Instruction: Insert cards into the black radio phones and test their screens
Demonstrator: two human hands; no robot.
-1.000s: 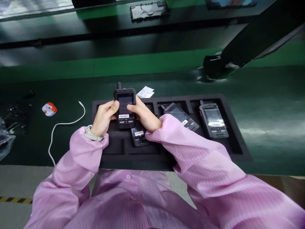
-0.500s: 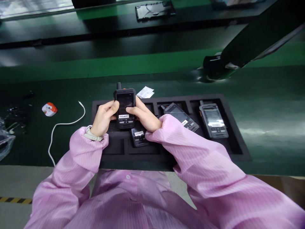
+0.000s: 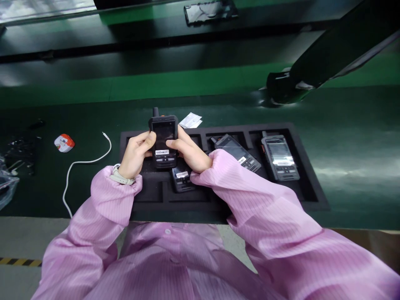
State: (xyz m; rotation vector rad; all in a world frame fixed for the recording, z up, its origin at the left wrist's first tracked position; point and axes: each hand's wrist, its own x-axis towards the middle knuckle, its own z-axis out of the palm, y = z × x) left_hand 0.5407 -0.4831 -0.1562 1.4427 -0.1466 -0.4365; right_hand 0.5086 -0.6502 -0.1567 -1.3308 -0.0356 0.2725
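Note:
A black handheld radio [image 3: 164, 139] with a stubby antenna, a dark screen and a white barcode label is held upright above a black foam tray [image 3: 315, 183]. My left hand [image 3: 136, 154] grips its left side, thumb at the screen's edge. My right hand [image 3: 191, 151] holds the right side, its thumb resting on the screen. Below it in the tray lies another radio [image 3: 183, 179], partly hidden by my right sleeve. A tilted radio [image 3: 238, 152] and one more radio [image 3: 280, 157] with a reflecting screen lie in the tray's right part.
Folded white paper [image 3: 191, 120] lies behind the tray. To the left are a white cable [image 3: 84, 162], an orange-and-white object [image 3: 64, 143] and a plastic bag [image 3: 8, 183]. A dark post [image 3: 283, 87] stands at the back right; a dark-framed object [image 3: 206, 12] lies farther back.
The view has shifted very slightly. Both hands keep their hold on the radio, and my right thumb has moved a tiny bit to the right on the screen.

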